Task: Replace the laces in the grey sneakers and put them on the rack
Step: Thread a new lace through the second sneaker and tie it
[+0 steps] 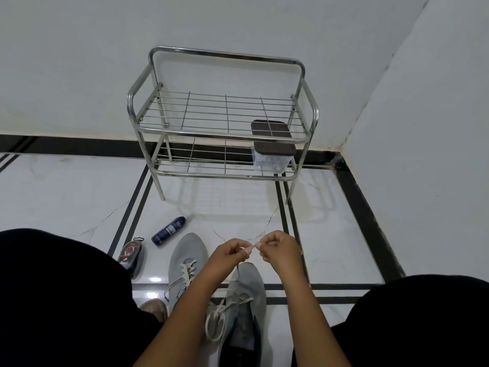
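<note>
Two grey sneakers stand on the white floor between my knees. The left sneaker [186, 254] is laced with a pale lace. The right sneaker [247, 300] sits nearer to me, with loose pale lace [217, 317] loops over its tongue. Above the right sneaker's toe my left hand [230, 254] and my right hand [277, 249] meet, both pinching a lace end [252, 245] between fingertips. A thin strand runs from there down to the shoe. The metal rack [225, 135] stands against the wall ahead, its top shelf bare.
A clear plastic box with a brown lid [272, 152] sits on the rack's lower shelf at the right. A dark blue spray can [168, 230] lies on the floor left of the sneakers. A black shoe-polish item [131, 256] lies beside my left knee.
</note>
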Motion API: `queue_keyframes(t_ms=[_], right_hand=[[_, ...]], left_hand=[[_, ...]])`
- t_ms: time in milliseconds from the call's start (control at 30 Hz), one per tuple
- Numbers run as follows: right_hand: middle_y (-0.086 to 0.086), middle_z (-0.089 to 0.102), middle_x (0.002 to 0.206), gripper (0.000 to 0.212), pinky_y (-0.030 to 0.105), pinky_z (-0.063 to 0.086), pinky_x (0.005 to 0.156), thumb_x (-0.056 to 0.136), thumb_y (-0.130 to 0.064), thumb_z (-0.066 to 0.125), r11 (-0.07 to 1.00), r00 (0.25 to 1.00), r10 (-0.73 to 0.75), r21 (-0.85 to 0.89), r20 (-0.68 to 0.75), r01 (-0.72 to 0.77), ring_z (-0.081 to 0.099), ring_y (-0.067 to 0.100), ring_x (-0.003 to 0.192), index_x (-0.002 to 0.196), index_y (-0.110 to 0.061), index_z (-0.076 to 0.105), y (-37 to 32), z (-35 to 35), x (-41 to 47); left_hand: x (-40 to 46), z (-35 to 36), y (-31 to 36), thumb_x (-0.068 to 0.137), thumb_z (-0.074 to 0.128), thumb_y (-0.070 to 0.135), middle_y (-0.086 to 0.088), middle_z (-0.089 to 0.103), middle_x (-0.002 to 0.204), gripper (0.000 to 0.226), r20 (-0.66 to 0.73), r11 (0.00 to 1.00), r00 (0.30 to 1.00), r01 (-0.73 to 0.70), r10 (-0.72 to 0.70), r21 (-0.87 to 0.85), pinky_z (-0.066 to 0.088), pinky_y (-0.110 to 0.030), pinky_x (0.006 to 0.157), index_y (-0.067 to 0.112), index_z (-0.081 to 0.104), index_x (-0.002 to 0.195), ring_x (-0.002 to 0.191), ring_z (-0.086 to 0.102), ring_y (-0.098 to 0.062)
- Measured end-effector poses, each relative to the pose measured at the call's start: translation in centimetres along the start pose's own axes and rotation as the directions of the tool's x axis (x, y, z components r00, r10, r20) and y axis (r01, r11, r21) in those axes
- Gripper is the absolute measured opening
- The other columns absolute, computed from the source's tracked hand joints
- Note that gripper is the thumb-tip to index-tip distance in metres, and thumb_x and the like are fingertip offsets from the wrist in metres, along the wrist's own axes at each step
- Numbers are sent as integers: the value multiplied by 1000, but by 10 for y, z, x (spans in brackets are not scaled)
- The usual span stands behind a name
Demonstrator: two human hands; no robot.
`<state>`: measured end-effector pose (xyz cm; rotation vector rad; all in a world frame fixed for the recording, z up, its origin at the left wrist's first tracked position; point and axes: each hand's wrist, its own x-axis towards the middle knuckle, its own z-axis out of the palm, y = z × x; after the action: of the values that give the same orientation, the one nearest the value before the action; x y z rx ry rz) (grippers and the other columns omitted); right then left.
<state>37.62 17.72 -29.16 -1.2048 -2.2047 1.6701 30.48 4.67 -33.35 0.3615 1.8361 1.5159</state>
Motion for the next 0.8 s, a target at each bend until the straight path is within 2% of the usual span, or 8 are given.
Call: queue_keyframes(t_ms=[133,233,333,433,533,600,700,800], right_hand=[[6,69,69,19,32,60,71,88,-6,62,994,998,56,93,-33,-53,66,17,66,72,-15,68,9,5,4],[11,67,77,22,44,57,81,93,-5,48,971,970,219,122,-110,-205,65,24,72,83,-1,67,35,7,15],[13,67,96,23,39,55,85,90,-13,52,902,945,326,-302,9,-309,66,30,96,104,-1,67,76,19,18],[11,65,105,23,25,45,74,91,-26,55,741,889,398,-651,227,-166,62,26,100,107,-12,64,110,43,-3],[11,66,109,16,23,40,71,91,-18,49,756,891,364,-645,270,-113,62,26,100,84,-20,64,135,53,-17],[10,66,115,25,22,42,73,88,-11,48,778,889,387,-603,245,-173,61,25,105,75,-26,61,141,50,-12],[5,61,128,39,22,44,90,88,-4,46,807,874,417,-545,251,-228,56,24,117,113,-22,70,143,46,-4],[6,59,132,45,25,44,95,88,-1,44,814,867,431,-524,252,-252,54,26,121,124,-19,66,151,44,-1]], left_hand=[[2,7,-2,89,65,16,0,61,73,7,-61,1000,998,3,-4,-14,45,-10,62,10,67,88,70,56,-9],[7,6,-17,87,68,19,3,60,66,12,-147,994,985,98,-89,57,45,-19,64,15,65,76,64,54,-10],[8,9,-42,82,73,23,5,57,59,24,-169,961,969,209,-178,183,42,-25,62,17,59,64,57,50,-10],[5,17,-66,81,71,18,2,58,65,26,-108,917,970,242,-219,316,41,-23,63,20,56,60,64,53,-12],[1,26,-90,81,67,19,3,54,62,34,-65,839,956,282,-285,466,39,-24,62,22,47,54,66,57,-16],[-2,31,-103,81,64,26,-3,66,75,30,-123,761,926,365,-357,537,45,-26,69,21,49,55,82,65,-21],[-5,36,-106,83,59,24,-5,70,94,20,-151,720,899,421,-411,551,47,-25,76,21,57,64,93,65,-21],[0,41,-107,84,57,24,-4,71,98,14,-184,706,886,452,-425,545,49,-25,78,16,68,80,94,65,-21]])
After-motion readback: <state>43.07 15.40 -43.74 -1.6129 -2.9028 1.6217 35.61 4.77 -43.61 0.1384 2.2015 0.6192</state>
